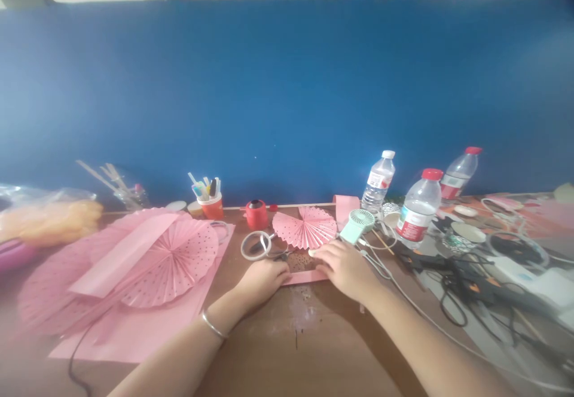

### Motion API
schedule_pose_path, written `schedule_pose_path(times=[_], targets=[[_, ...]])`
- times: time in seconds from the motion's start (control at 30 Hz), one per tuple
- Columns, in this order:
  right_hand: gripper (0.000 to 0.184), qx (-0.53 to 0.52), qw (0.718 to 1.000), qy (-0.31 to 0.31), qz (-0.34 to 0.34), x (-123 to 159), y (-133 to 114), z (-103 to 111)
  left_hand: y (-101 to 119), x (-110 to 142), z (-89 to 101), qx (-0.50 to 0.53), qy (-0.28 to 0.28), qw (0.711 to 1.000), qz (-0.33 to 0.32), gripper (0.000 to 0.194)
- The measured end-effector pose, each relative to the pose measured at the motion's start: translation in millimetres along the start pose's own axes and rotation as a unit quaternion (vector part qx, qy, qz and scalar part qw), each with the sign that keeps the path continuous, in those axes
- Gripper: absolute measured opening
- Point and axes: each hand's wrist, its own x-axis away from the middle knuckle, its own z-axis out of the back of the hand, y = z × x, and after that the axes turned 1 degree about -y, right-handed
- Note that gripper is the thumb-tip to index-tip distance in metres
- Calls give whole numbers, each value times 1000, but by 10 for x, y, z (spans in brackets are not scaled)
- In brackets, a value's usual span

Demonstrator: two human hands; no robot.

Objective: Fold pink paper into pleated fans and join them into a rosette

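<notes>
A narrow pink paper strip [305, 277], seemingly folded, lies low over the brown table between my hands. My left hand [263, 280] is closed on its left end, fingertips partly hidden. My right hand [346, 268] grips the other end with thumb and fingers. Just beyond them sits a small pleated pink paper fan [305, 228] with punched holes. A roll of tape [256, 245] lies past my left hand, beside dark scissors [281, 256] that are partly covered. Close to my right hand is a mint-green handheld fan [357, 226].
Large pleated pink paper fans [173, 259] and a loose pink strip [125, 255] cover the left side. A cup of pens [210, 204] and a red pot-shaped object [256, 214] stand at the back. Water bottles [419, 208], cables [452, 301] and clutter fill the right.
</notes>
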Motion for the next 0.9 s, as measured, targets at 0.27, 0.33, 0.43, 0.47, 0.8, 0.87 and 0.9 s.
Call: schedule_pose_path(times=[0.27,0.33,0.43,0.47,0.8,0.87,0.9], targets=[[19,-79,988,-109,-78,15,-8,-89,-3,49,65,-77,-3,997,-3,30],[16,-96,984,-113,-102,24,81,-15,-52,58,114,-85,1,996,14,32],[14,-117,980,-126,-102,32,143,57,-88,66,160,-111,8,993,36,32],[14,-119,979,-130,-101,32,143,62,-77,72,170,-127,21,991,46,32],[11,-79,991,-98,-36,0,-35,-107,276,118,21,-156,85,980,-90,17],[12,-72,993,-89,-22,-12,-62,-139,249,91,-54,-119,52,987,-89,18],[12,-72,994,-86,-16,-16,-68,-149,229,78,-79,-97,38,991,-84,18]])
